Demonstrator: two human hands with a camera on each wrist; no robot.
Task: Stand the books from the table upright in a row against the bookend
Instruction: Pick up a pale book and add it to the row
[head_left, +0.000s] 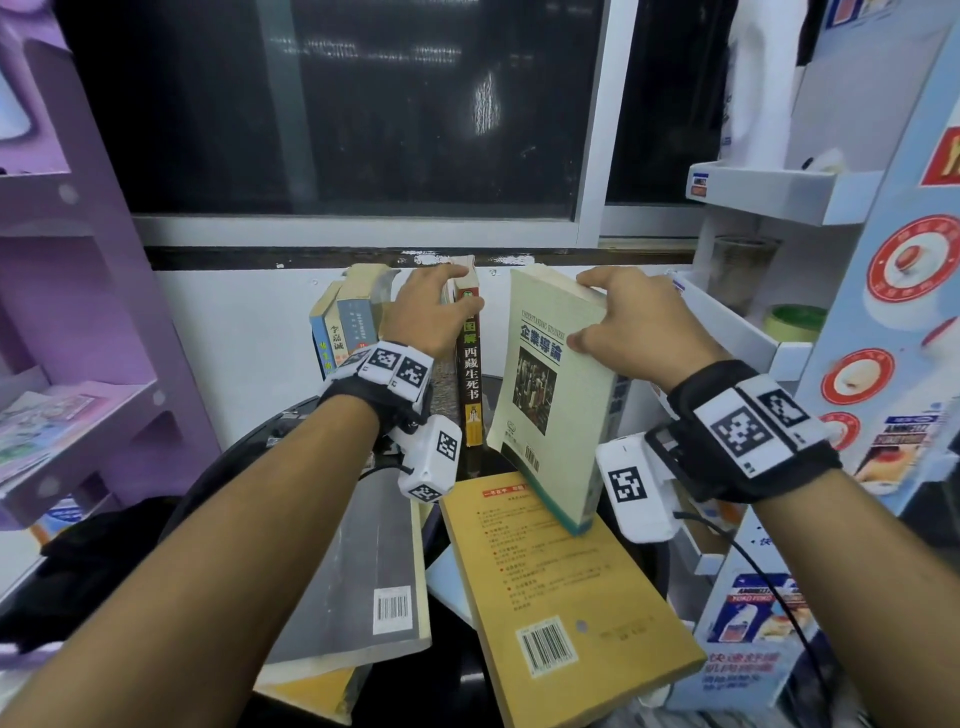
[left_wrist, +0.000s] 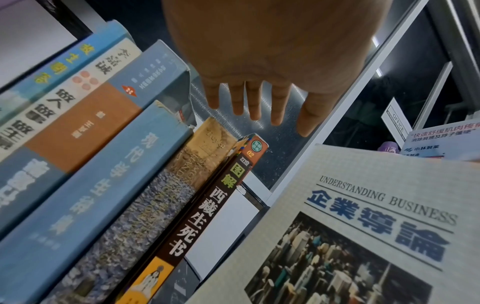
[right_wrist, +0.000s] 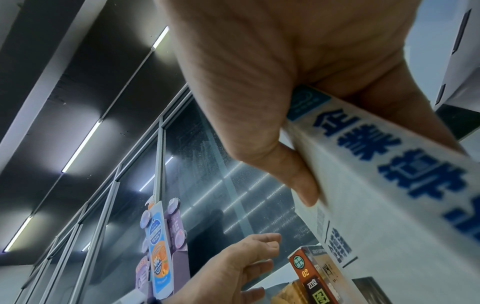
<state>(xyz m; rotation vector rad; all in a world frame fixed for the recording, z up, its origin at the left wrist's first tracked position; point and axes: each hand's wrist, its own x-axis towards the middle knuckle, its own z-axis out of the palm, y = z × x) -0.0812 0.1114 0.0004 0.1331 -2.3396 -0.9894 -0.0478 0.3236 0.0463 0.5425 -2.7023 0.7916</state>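
My right hand (head_left: 623, 322) grips the top of the pale "Understanding Business" book (head_left: 550, 384), thumb on its cover and fingers curled over the top edge, holding it tilted with its lower corner on the yellow book (head_left: 561, 587) lying flat on the table. My left hand (head_left: 436, 306) rests with relaxed, nearly straight fingers on top of the upright row, beside the dark-spined book (head_left: 470, 374). A gap separates that spine from my held book. A grey book (head_left: 358, 566) lies flat under my left forearm.

Bare forearms, black wrist straps (head_left: 748, 436) with white camera units (head_left: 431, 457) — black-and-white square tags, thin black cable (head_left: 769, 582)
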